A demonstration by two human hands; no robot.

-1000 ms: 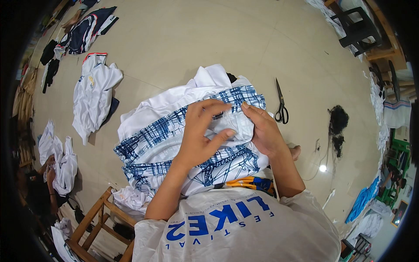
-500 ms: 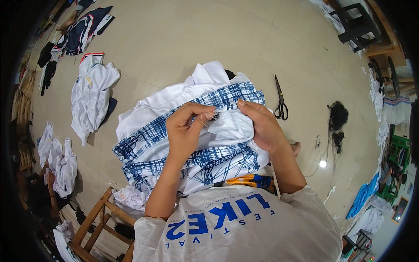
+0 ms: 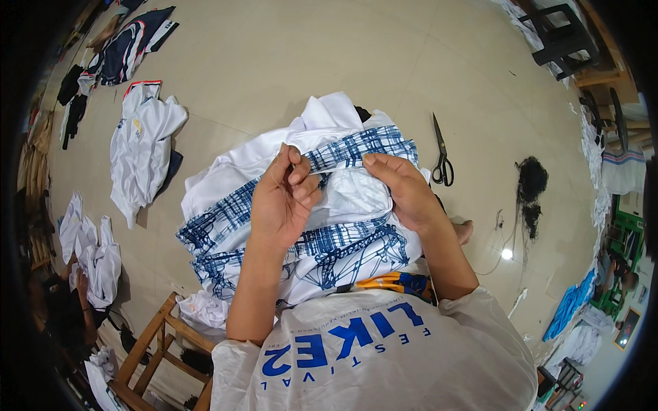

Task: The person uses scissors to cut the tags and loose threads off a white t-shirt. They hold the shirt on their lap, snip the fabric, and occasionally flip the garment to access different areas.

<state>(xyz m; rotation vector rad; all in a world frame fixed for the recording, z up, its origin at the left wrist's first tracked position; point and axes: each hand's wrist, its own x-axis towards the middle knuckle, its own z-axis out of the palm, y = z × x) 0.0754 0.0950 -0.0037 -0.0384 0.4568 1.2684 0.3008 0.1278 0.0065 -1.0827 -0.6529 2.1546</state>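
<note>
A heap of white fabric (image 3: 274,152) with bands of blue crosshatch print lies over my lap. My right hand (image 3: 406,195) pinches the white edge of the garment (image 3: 353,195) between thumb and fingers. To its left, my left hand (image 3: 282,205) is raised with the palm turned up and the fingers curled together at the tips. Whatever sits in those fingertips is too small to make out. Between the two hands the garment's edge runs as a taut white strip. Black-handled tailor's shears (image 3: 442,154) rest on the floor beyond my right hand.
White shirts (image 3: 147,151) lie on the tiled floor at left, with dark striped garments (image 3: 130,55) farther off. A wooden stool (image 3: 154,339) stands near left. Tangled black thread (image 3: 530,192) lies at right; a black plastic stool (image 3: 558,41) is far right. Another person sits at left.
My left hand has drawn up and rolled over, from a pinch at the garment's edge to palm up. The right hand has shifted slightly left along the edge.
</note>
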